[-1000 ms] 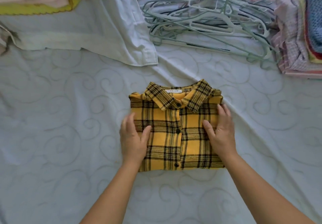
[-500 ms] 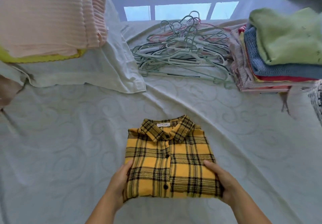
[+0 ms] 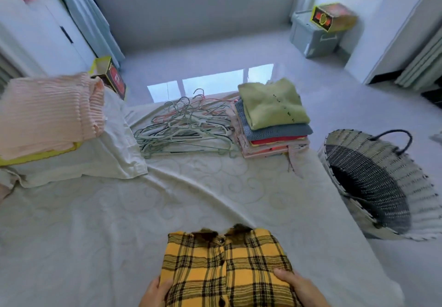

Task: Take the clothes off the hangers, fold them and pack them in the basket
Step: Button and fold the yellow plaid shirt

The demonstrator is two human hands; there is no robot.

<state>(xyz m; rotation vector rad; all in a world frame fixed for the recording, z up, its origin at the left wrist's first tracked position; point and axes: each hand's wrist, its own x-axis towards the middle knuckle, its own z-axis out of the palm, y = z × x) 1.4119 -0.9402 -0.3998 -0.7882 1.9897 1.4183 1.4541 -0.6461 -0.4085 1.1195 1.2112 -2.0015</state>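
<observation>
Two hands hold a folded yellow checked shirt (image 3: 227, 271) over the bed (image 3: 95, 223). The left hand (image 3: 154, 293) grips its left edge and the right hand (image 3: 296, 287) grips its right edge. Far past the grip lie a heap of hangers (image 3: 184, 132) and a stack of folded clothes (image 3: 272, 120). To the right of the grip, off the bed, stands a woven basket (image 3: 378, 182), tipped toward the bed.

The left hand (image 3: 155, 292) and right hand (image 3: 295, 285) are held low and near, fingers curled in a grip at either side.
</observation>
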